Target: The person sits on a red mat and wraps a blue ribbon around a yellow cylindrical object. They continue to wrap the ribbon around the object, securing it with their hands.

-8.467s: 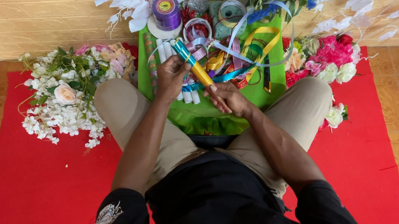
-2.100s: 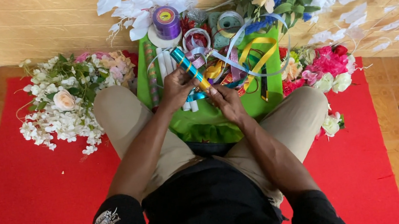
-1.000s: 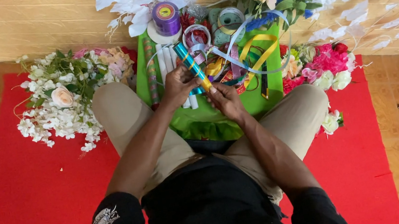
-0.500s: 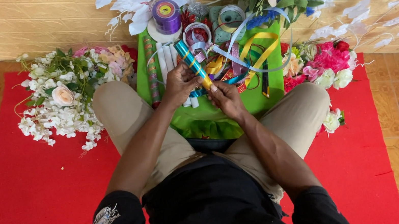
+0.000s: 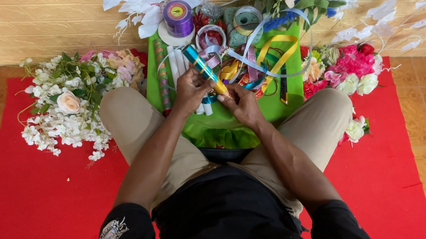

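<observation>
The teal-and-gold stick (image 5: pixel 205 70) slants up-left over the green tray (image 5: pixel 288 105); the left hand (image 5: pixel 190 88) grips its middle, the right hand (image 5: pixel 244 104) pinches its lower end.

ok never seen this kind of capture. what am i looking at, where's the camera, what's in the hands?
There is no machine here: a person sits on a red mat and works with bare hands. The single picture comes from a camera on that person's head, looking down over the knees.

The left hand and the right hand together hold a slim stick wrapped in blue and gold foil, tilted up and away to the left.

Under the hands lies a green tray heaped with loose ribbons, with a purple ribbon spool at its far end. White artificial flowers lie to the left, pink and red ones to the right.
</observation>
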